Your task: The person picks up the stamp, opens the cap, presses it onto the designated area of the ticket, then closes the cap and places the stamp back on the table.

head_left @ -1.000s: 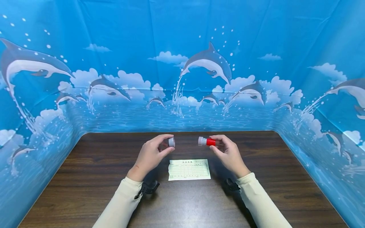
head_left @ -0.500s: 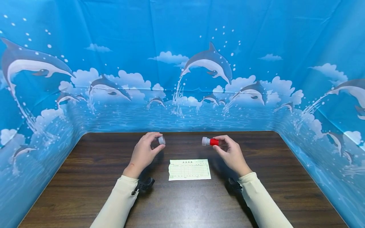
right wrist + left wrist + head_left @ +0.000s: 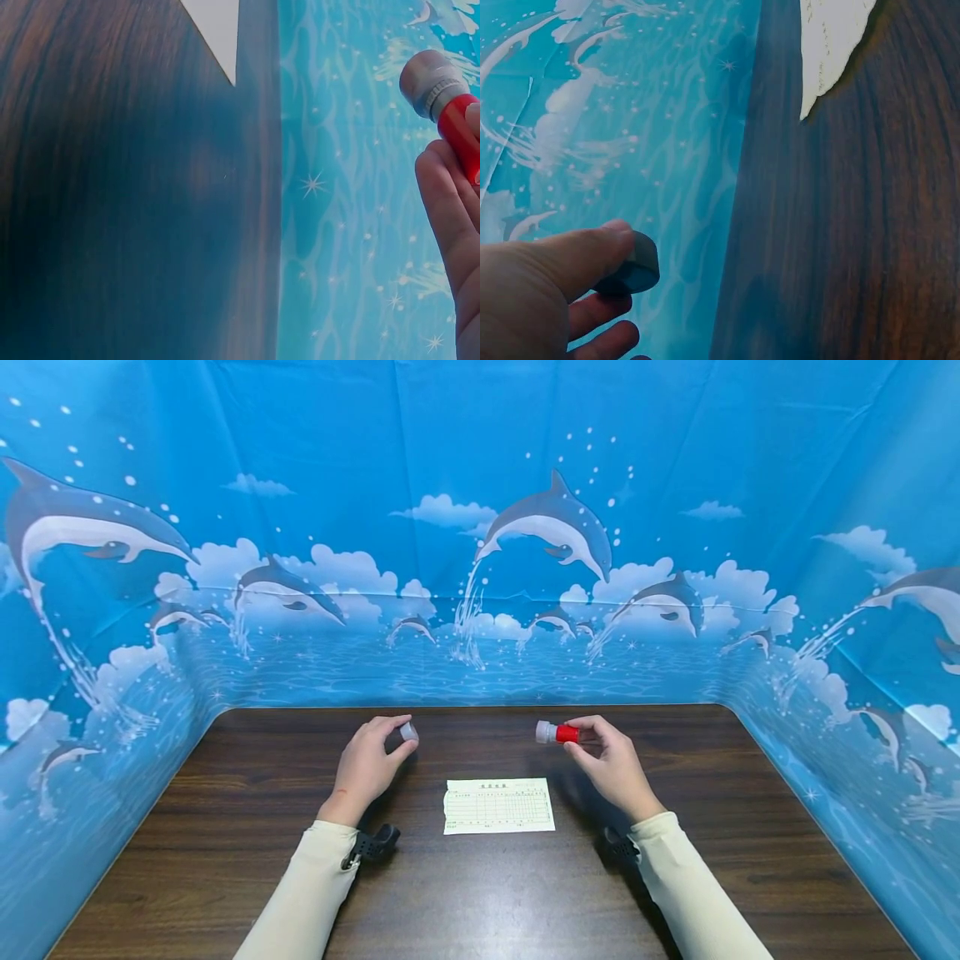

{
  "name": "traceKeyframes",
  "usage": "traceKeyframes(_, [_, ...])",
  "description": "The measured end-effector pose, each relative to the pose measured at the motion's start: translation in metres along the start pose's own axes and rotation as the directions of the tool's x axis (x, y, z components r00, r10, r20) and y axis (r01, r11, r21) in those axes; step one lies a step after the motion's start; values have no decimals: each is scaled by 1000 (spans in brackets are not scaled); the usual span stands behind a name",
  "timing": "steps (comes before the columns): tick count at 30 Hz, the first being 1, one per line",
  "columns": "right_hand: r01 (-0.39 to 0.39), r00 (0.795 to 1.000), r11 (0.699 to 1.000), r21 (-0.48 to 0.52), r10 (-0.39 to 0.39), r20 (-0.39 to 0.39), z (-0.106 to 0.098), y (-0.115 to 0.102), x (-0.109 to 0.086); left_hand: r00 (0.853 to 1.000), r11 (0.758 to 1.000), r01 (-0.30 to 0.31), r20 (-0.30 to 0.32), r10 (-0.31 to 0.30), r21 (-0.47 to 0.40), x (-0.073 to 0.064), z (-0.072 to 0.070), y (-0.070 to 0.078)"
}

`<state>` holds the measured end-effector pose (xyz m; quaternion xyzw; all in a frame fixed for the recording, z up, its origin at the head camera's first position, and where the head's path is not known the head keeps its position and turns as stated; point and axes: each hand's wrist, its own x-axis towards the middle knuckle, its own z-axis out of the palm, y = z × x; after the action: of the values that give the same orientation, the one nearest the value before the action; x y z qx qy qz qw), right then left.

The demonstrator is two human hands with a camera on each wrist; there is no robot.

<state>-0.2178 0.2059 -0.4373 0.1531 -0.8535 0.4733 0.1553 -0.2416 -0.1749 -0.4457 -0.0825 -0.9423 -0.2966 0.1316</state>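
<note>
I see the left hand (image 3: 362, 766) pinching a short grey cylinder (image 3: 408, 732), the right hand (image 3: 618, 772) pinching a pale-topped red cylinder (image 3: 562, 733); wide gap between the 2, brown wooden table (image 3: 225, 793) ending beyond.

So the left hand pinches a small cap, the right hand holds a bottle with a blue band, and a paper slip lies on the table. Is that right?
Not quite: the band on the bottle in the right hand is red, not blue, as the head view shows. The rest stands.
</note>
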Motion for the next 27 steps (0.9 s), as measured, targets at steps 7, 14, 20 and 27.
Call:
traceKeyframes(7, [-16,1000,999,-27,16,2,-2,5,1,996,996,84,3,-85,15,-1,0,-7])
traceKeyframes(14, [-48,999,997,-57,47,-8,-3,12,0,989,990,140,33,-141,33,-2,0,-13])
traceKeyframes(20, [-53,999,996,-70,52,-13,-4,16,1,986,986,162,42,-164,33,-3,0,-18])
traceKeyframes(27, [-65,997,997,-52,63,-32,-6,21,1,990,988,139,24,-141,69,-3,0,-23])
